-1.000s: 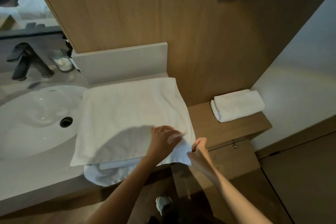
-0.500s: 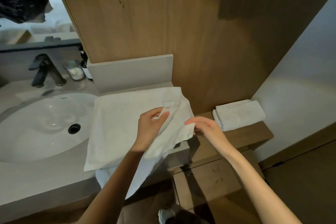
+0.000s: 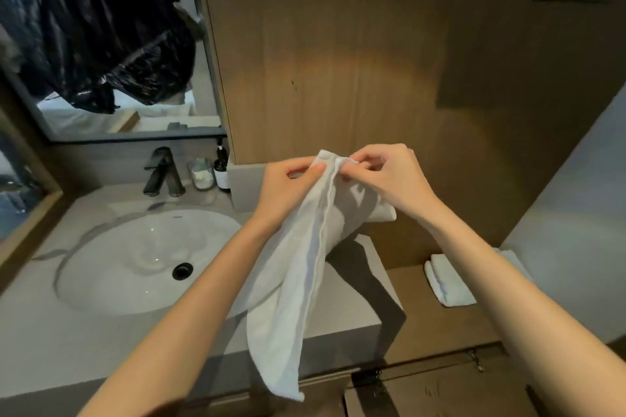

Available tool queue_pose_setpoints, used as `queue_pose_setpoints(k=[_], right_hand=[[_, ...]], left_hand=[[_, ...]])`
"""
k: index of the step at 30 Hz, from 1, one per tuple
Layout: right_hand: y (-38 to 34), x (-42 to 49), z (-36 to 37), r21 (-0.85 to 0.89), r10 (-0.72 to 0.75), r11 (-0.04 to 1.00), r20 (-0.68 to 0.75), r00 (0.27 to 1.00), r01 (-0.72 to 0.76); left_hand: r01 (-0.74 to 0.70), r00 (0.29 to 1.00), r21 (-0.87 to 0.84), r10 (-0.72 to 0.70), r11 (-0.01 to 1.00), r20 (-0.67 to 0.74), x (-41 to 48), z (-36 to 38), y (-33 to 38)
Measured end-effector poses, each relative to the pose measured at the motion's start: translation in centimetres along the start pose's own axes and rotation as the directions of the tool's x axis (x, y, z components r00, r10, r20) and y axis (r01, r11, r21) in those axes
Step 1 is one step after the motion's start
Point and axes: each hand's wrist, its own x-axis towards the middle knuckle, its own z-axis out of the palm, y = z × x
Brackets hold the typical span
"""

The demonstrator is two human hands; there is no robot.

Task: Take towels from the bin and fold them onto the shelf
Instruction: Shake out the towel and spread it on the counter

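Head view: both hands are up in mid-frame, in front of the wood panel (image 3: 338, 61). The left hand (image 3: 288, 186) pinches the towel (image 3: 305, 264) at its top edge, thumb and fingers curled onto the cloth. The right hand (image 3: 389, 179) pinches the same top edge just beside it, fingertips bent in on the corner. The 2 hands are nearly touching.

The towel is white and off the counter (image 3: 50, 349) at the top. It hangs down from the hands in a long, loosely doubled strip, slanting toward bottom centre. Its lower end dangles past the counter's front edge. A seam runs down its length.

Lower right of frame: a 2nd towel, the folded towel (image 3: 447, 284), lies on the low wood shelf (image 3: 416, 315), partly hidden behind the right forearm and well apart from the held one.

Left of frame: a white sink (image 3: 135, 264) w/ a dark drain (image 3: 182, 270) is set in the counter. Behind it stand a dark faucet (image 3: 162, 173), a small jar (image 3: 202, 174) and a dark bottle (image 3: 222, 169) close together. Upper left: a mirror (image 3: 118, 44) shows sth black and shiny; can't tell what.
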Motion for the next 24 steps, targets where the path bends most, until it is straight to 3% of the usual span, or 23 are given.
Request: queue_pose_setpoints(k=[3,7,18,22,24], right_hand=[[-1.9,1.7,0.1,-0.078,-0.030,0.997,-0.038,0.999,0.027],[-3.8,3.0,0.4,-0.193,0.027,0.980,-0.108,0.994,-0.048],[-5.9,3.7,1.3,-0.218,0.035,0.973,-0.152,0.988,-0.068],[-6.4,3.5,1.5,-0.266,0.004,0.963,-0.142,0.990,-0.042],[-6.5,3.5,1.5,-0.273,-0.001,0.961,-0.140,0.990,-0.038]], left_hand=[[-0.020,1.000,-0.051,0.019,0.999,-0.023,0.4,-0.8,2.0],[0.064,0.996,-0.172,-0.073,0.983,-0.048,0.4,-1.2,3.9],[0.169,0.980,-0.363,-0.196,0.916,-0.038,-0.5,-2.0,6.0],[0.169,0.983,-0.369,-0.185,0.914,-0.008,-0.4,-2.9,5.9],[0.140,0.990,-0.287,-0.144,0.948,0.007,-0.4,-3.3,6.0]])
